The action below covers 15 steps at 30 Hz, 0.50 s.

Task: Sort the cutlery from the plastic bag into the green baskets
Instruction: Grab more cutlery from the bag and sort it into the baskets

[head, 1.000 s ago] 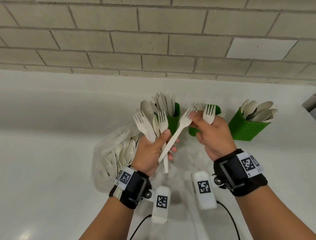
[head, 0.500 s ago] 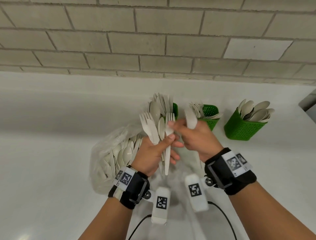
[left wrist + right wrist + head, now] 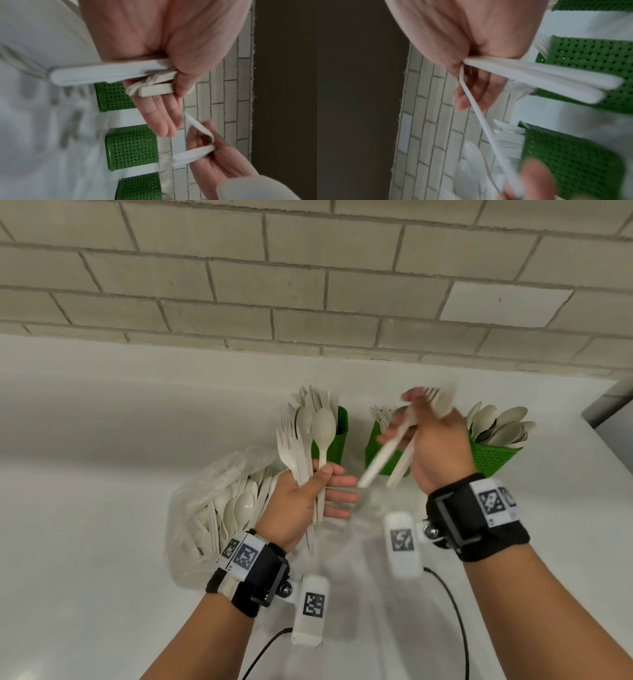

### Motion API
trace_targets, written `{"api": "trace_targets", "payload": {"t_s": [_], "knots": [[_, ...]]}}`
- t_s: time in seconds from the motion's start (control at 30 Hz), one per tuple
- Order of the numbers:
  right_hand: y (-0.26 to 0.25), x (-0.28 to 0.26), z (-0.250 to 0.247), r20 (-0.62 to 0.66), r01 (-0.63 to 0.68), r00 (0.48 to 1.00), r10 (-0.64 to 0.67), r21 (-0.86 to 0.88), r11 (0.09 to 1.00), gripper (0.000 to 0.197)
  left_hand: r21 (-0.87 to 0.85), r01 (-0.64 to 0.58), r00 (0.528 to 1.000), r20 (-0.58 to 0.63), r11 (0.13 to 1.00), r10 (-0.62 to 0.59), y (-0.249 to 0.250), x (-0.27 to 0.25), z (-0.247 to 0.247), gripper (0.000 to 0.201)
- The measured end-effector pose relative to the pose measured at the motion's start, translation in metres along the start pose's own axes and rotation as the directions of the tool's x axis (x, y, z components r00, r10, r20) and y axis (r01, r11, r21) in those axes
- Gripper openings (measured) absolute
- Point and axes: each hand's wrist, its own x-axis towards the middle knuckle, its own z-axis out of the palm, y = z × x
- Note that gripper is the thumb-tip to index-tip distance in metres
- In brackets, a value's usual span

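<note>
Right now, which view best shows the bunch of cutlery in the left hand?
Head view: the bunch shows fork tines and spoon bowls fanned above the left hand. Left wrist view shows only handle ends. Right wrist view shows only a blurred part at its lower edge.

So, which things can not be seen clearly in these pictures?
- Cutlery in the right hand: motion-blurred in the head view; exact count unclear.
- Middle basket: contents mostly hidden behind that hand.
- Bag: lower cutlery hidden by crumpled plastic and the left hand.
- Right wrist view: foreground blurred.
</note>
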Motion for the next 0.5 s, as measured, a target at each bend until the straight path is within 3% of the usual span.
{"api": "trace_targets", "payload": {"t_s": [0.17,0.33,0.5], "knots": [[-0.022,0.040,-0.010,-0.210,0.154,0.968,-0.136,0.074,0.985,0.029,-0.011,-0.020,1.000,0.016,1.000,0.020,0.000,0.001,0.000,0.017],[-0.019,0.066,-0.007,-0.188,0.251,0.945,-0.268,-0.110,0.962,0.038,-0.025,-0.031,0.999,0.039,0.999,0.032,0.001,0.001,0.001,0.017],[0.010,0.080,-0.008,-0.112,0.202,0.968,-0.226,-0.191,0.961,0.023,-0.021,-0.027,0.999,0.043,0.999,0.028,0.000,0.000,0.000,0.018]]}}
